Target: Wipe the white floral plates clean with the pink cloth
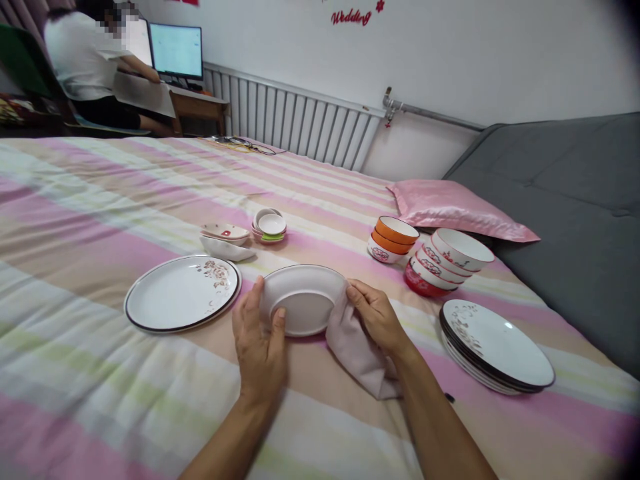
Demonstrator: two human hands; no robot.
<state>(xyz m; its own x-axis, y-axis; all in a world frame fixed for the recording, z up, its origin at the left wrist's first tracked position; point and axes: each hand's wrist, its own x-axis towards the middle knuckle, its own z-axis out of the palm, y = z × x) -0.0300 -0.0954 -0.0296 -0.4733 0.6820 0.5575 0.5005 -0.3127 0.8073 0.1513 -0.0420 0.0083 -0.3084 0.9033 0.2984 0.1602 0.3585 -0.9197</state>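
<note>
Left hand [260, 343]: fingers grasping the plate [306, 313] by its left rim, with the thumb laid on the face toward the camera and the other fingers at the rim. Right hand [376, 313]: fingers pinching the cloth [356, 350] against the right rim of the plate. The plate is located between the two sets of fingers, tilted toward the camera. Contact between plate and bed [190, 387] cannot be determined. The cloth hangs below the right fingers.

Left of the left fingers: oval plates [173, 293], stacked; the top unit has a dark rim and a brown floral print. Beyond the left fingers, slightly left: boat dishes [225, 231]. Beyond the left fingers, almost in line: small bowls [271, 224], stacked, with a green patch at the front.

Beyond the right fingers, slightly right: orange bowls [396, 231], set on a patterned bowl [384, 253]. Farther right of the right fingers: large bowls [445, 260], stacked, with a red unit at the base. Lower, well to the right of the right fingers: round plates [500, 343], stacked. Far beyond the right fingers: pillow [460, 207], in front of the headboard [565, 193].
</note>
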